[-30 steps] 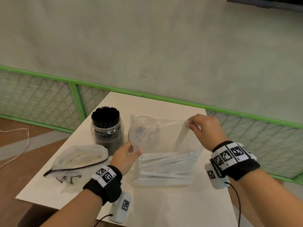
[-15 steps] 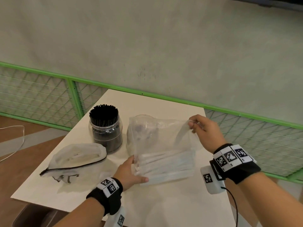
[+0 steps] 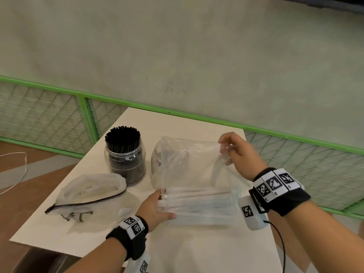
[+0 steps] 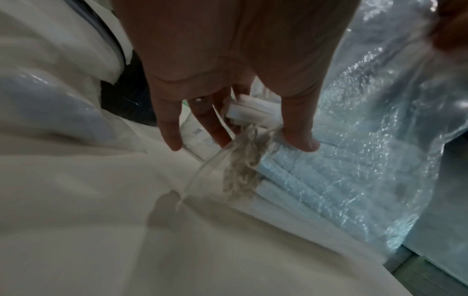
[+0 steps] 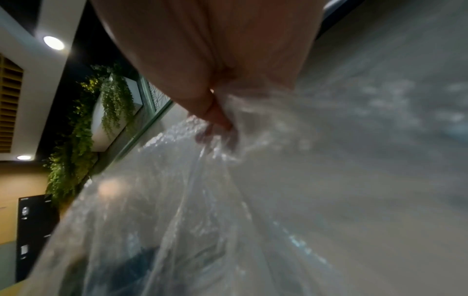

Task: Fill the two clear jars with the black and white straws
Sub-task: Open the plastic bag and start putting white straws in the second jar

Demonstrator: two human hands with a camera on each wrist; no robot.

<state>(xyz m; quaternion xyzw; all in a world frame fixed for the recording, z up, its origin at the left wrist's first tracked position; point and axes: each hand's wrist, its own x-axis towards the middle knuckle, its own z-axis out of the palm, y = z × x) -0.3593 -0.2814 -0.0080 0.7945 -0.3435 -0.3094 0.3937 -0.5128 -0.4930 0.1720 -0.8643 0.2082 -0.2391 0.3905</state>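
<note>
Dropping from the mouth, the left hand [image 3: 155, 208] now grips white straws [image 3: 199, 205] at 6 o'clock, seemingly through film, while the right hand [image 3: 236, 152] pinches the clear plastic bag's [image 3: 189, 164] corner at 2 o'clock for tension.

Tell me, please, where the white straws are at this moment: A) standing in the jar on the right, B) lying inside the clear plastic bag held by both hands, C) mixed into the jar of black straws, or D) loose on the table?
B: the white straws lie stacked inside the clear plastic bag, whose top corner the right hand pinches while the left hand grips the bundle's end.
</note>
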